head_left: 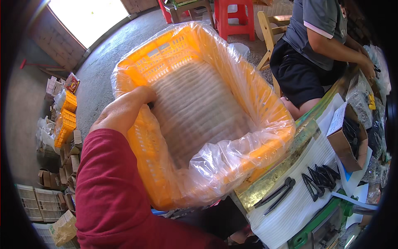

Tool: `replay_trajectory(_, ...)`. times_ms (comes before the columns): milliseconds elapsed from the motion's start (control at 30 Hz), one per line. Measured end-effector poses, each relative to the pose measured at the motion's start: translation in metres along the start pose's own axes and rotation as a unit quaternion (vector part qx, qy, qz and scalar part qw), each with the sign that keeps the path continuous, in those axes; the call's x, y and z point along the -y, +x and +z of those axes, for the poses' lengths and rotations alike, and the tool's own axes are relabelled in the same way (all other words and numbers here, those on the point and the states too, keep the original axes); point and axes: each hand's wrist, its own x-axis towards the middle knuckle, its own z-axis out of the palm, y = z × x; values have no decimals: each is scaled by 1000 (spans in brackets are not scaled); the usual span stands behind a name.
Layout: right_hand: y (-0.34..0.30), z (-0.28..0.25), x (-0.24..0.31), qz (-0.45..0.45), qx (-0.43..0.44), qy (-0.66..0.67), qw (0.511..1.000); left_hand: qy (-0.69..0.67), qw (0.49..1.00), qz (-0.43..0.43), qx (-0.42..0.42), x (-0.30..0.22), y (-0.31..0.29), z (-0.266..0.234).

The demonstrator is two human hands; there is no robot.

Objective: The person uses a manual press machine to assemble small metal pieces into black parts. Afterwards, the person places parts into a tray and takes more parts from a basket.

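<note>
A large orange-yellow plastic crate (151, 182) stands tilted before me, lined with a clear plastic bag (211, 155). Inside it lies a ribbed, whitish foam sheet (199, 103). My left hand (141, 99) reaches over the crate's left side, closed at the sheet's left edge. A small dark bit shows under its fingers, too hidden to name. My right hand does not show; a patch of skin at the lower edge is too unclear to identify. On the table to the right, slim black V-shaped pieces (321, 180) and two longer black ones (277, 195) rest on white foam.
A cardboard box (348, 137) of black pieces and a green device (317, 228) are on the right-hand table. Another person (319, 45) sits at the far right, hands at the table. Red stools (234, 18) stand behind; small yellow crates (66, 122) and cartons line the left wall.
</note>
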Motion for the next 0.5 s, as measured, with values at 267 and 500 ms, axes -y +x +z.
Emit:
replay_trajectory(267, 4, 2, 3, 2, -4, 24, 1000, -26, 998, 34, 39, 17, 13, 12)
replay_trajectory(500, 7, 1, 8, 4, -1, -4, 1000, -28, 998, -23, 42, 9, 7, 7)
